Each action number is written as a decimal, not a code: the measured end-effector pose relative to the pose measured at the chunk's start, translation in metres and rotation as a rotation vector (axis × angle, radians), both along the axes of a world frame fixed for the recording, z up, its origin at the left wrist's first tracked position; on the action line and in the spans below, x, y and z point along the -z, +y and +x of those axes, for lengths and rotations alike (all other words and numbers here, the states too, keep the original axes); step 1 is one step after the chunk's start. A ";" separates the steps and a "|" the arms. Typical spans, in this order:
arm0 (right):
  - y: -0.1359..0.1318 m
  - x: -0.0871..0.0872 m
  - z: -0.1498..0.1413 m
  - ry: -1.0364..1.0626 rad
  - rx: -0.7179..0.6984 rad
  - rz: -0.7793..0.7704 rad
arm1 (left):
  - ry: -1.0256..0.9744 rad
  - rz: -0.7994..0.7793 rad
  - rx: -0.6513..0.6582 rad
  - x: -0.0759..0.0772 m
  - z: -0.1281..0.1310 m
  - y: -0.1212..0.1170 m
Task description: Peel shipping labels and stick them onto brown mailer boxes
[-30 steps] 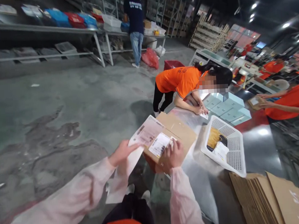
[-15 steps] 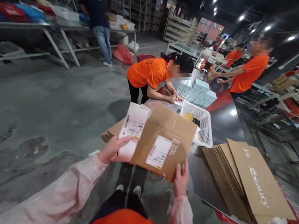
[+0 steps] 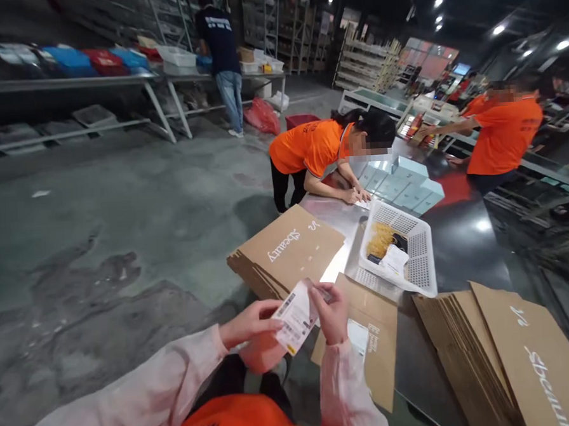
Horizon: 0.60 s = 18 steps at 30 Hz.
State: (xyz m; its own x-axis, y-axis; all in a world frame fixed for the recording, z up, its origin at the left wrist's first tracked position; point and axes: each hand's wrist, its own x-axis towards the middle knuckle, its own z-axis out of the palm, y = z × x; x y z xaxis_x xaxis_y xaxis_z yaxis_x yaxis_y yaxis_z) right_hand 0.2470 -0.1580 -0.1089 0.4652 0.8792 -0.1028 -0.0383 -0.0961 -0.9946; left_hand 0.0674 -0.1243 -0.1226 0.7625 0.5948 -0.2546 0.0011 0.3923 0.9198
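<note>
Down at the near edge of the steel table (image 3: 464, 273), you've got a printed label sheet (image 3: 297, 314) pinched between both hands: your left hand (image 3: 249, 323) grips its lower edge with thumb and fingers closed on the paper, and your right hand (image 3: 332, 312) clamps the upper corner the same way. It hangs in the air just over the table's lip, above the flat cardboard box (image 3: 370, 342) that already carries a white label and pokes out past the edge. Watch that overhang, because a nudge from your right forearm could tip the box off to the floor. If that sheet has a sticky side, I'd say folding it onto itself or catching your sleeve is the likeliest spoil, since your fingers sit so close together on it. Careful, too, with the stack of flat cartons (image 3: 286, 251) just beyond your hands, which also juts over the edge. Further along, the white basket (image 3: 424, 275) sits near the box, and a person in an orange shirt (image 3: 310, 148) leans on the table writing, well apart from you.
</note>
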 end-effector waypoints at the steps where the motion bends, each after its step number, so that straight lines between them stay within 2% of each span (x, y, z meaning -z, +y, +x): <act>1: 0.003 0.001 -0.010 0.003 -0.039 -0.030 | 0.010 0.018 -0.043 0.001 -0.005 0.006; 5: 0.009 0.019 -0.037 -0.094 -0.103 -0.110 | 0.249 0.069 -0.335 0.018 -0.011 0.024; 8: 0.028 0.034 -0.041 -0.195 -0.086 -0.152 | 0.296 0.000 -0.521 0.036 -0.007 0.036; 11: 0.069 0.044 -0.023 -0.330 -0.012 -0.100 | 0.241 -0.107 -0.538 0.046 0.000 0.047; 14: 0.118 0.050 0.012 -0.535 0.100 -0.043 | 0.209 -0.199 -0.498 0.053 0.000 0.047; 18: 0.162 0.057 0.050 -0.870 0.140 -0.242 | 0.236 -0.347 -0.447 0.079 -0.027 0.017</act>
